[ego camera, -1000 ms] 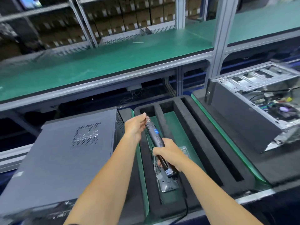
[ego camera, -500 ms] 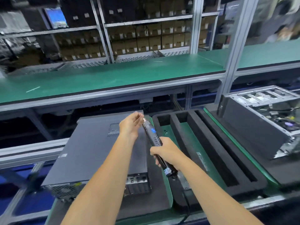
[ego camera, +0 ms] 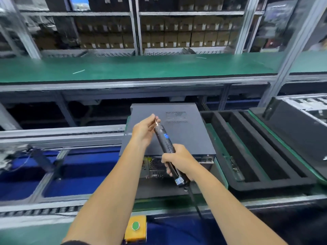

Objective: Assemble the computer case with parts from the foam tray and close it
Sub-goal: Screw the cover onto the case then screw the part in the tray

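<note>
Left hand: centre of frame, reaching up and away; its fingertips are pinching together at the bit end of the screwdriver. Whether a screw is being held there cannot be told; the spot is too small and partly covered.

Electric screwdriver: long axis is running from lower right to upper left, tip pointing away from the wearer and hovering over the case lid, not touching it. A cable is trailing from its butt toward the bottom of the frame.

Right hand: just below and right of the left, its grip clamping around the lower barrel of the tool. It is the nearer hand to the case's rear panel.

Computer case: lying flat in centre frame, dark lid on, vent grille facing up. Its rear panel is facing the wearer, directly beneath the right hand and largely hidden by it; screw holes cannot be made out. Judged: the tip would need swinging down and toward the wearer to reach that panel.

Foam tray: right of the case, just beside it, long slots running away from the wearer; one small metal part is lying in the nearest slot.

Second case: far right, cut off by the frame edge.
</note>
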`<act>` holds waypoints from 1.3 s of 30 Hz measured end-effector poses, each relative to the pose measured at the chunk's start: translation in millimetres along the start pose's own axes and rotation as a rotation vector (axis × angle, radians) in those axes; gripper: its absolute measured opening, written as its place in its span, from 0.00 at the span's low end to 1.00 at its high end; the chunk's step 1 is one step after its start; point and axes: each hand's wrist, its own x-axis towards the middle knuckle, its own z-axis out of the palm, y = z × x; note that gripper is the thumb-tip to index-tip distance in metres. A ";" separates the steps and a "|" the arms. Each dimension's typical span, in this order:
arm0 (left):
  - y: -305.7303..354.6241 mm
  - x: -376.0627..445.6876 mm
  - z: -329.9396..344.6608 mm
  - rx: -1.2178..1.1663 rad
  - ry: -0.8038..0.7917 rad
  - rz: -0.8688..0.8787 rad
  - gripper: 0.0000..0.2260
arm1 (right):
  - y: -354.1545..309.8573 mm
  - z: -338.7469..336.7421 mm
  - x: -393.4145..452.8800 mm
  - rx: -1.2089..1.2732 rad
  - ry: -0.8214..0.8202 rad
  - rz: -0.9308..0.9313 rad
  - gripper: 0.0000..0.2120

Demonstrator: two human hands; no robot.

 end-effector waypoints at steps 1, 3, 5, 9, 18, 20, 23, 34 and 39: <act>1.2 -4.5 -8.0 0.003 -0.004 -0.009 0.03 | 1.5 7.7 -2.2 0.003 -0.003 0.005 0.09; 1.7 -12.8 -20.4 0.017 -0.005 -0.024 0.03 | 4.7 19.1 -6.7 0.007 -0.006 0.022 0.09; 0.4 -19.2 -29.9 0.028 0.014 -0.045 0.02 | 8.8 25.9 -11.9 0.007 -0.014 0.044 0.09; -7.8 -29.2 -38.8 0.038 0.057 -0.105 0.03 | 18.4 31.0 -22.8 -0.011 -0.028 0.059 0.08; -30.2 -47.2 -36.8 0.057 0.129 -0.161 0.02 | 39.4 29.1 -40.5 0.022 -0.015 0.105 0.09; -32.0 -51.2 -39.7 0.014 0.137 -0.164 0.03 | 42.1 31.3 -42.1 0.020 -0.018 0.105 0.09; -31.8 -56.0 -43.1 -0.021 0.169 -0.165 0.03 | 45.8 37.3 -43.6 0.007 -0.018 0.112 0.10; -36.9 -82.8 -63.5 -0.037 0.351 -0.140 0.05 | 61.0 76.5 -52.9 -0.006 -0.032 0.165 0.12; -50.2 -92.9 -80.0 -0.061 0.384 -0.136 0.03 | 75.9 95.2 -61.1 0.053 -0.033 0.202 0.12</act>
